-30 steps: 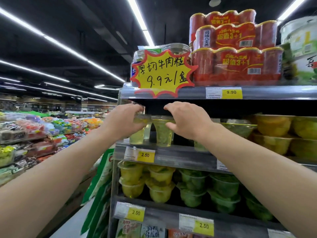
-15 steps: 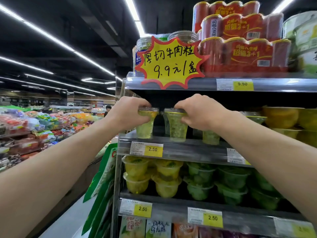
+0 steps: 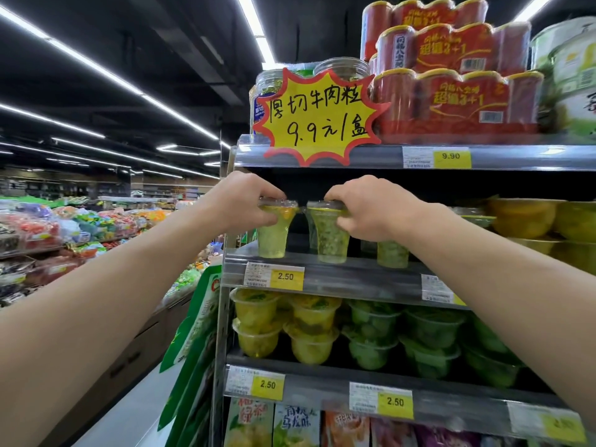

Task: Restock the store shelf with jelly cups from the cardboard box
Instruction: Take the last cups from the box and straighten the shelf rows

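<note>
Each hand grips one jelly cup by its rim: the left hand (image 3: pixel 240 201) holds the left cup (image 3: pixel 274 229), the right hand (image 3: pixel 364 208) the right cup (image 3: pixel 330 233), both at the shelf edge (image 3: pixel 354 275). The person should set them flat, then push them gently back.

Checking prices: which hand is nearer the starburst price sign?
Left. The left hand sits below the starburst price sign, at its left edge; the right hand sits lower, rightward.

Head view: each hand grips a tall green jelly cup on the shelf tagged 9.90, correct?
Wrong shelf. In the head view the left hand and right hand each grip a tall green jelly cup on the shelf tagged 2.50; the 9.90 tag sits one shelf above.
</note>
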A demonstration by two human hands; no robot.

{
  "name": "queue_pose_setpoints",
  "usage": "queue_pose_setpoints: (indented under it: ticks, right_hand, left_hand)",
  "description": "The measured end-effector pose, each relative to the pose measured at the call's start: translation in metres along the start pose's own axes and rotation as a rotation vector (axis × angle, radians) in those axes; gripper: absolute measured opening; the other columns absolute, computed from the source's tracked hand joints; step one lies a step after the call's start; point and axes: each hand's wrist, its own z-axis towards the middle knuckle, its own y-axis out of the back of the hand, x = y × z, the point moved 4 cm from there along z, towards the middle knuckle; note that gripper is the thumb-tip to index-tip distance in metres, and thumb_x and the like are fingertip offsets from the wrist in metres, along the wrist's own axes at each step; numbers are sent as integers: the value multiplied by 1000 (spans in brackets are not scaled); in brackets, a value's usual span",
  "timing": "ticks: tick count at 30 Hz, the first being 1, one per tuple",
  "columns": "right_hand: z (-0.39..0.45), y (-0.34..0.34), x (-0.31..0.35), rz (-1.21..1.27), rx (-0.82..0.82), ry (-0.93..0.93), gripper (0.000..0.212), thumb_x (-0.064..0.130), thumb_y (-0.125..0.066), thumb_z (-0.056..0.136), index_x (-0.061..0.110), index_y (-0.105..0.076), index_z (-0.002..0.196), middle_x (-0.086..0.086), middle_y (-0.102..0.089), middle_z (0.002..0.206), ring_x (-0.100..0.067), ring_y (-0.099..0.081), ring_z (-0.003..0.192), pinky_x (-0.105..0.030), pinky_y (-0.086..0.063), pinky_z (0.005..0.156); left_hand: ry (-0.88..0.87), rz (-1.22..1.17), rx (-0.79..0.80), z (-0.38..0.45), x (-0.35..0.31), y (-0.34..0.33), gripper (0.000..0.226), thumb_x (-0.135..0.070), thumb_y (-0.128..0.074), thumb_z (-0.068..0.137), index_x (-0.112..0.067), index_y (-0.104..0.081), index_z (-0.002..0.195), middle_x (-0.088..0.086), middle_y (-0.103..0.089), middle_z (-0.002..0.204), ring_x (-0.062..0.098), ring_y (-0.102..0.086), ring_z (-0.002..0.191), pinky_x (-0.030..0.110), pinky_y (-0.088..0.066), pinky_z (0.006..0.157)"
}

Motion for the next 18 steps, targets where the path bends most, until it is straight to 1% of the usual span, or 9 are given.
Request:
queue_pose_setpoints:
  ticks: [4, 8, 12, 15, 18]
  right_hand:
    - [1, -1, 2, -12, -6, -15, 47, 34, -57, 94, 24, -48, 138, -2, -61, 123, -28, -59, 109, -44, -53, 88]
    - [-2, -6, 4, -3, -42, -37, 44, 36, -54, 94, 21, -49, 135, -3, -61, 119, -28, -58, 107, -45, -52, 88]
    - [-9, -7, 4, 96, -86, -61, 50, 42, -51, 96, 21, -46, 141, -3, -60, 127, -27, -57, 114, -44, -51, 93]
    - [-12, -10, 4, 105, -78, -68, 51, 40, -51, 96, 21, -44, 143, -3, -58, 133, -27, -56, 118, -45, -50, 96]
    - [-12, -9, 6, 89, -75, -65, 52, 38, -52, 96, 21, -43, 144, -2, -59, 132, -26, -56, 118, -44, -51, 95]
  left_hand:
    - [5, 71, -16, -4, 4, 0, 48, -16, -67, 89, -23, -61, 136, 3, -61, 138, 22, -55, 128, 32, -41, 105]
    - [22, -12, -61, -12, 8, -3, 47, -19, -67, 90, -24, -60, 136, 4, -61, 137, 23, -57, 124, 33, -43, 103]
    - [20, -42, -119, -16, 8, -8, 47, -22, -68, 91, -21, -59, 138, 3, -61, 137, 23, -56, 128, 37, -42, 107]
    - [33, -58, -117, -16, 10, -11, 50, -20, -68, 90, -21, -57, 139, 2, -61, 139, 22, -54, 129, 38, -42, 107]
    - [31, -55, -110, -16, 10, -12, 53, -19, -68, 89, -21, -56, 140, 1, -59, 140, 22, -52, 131, 37, -40, 108]
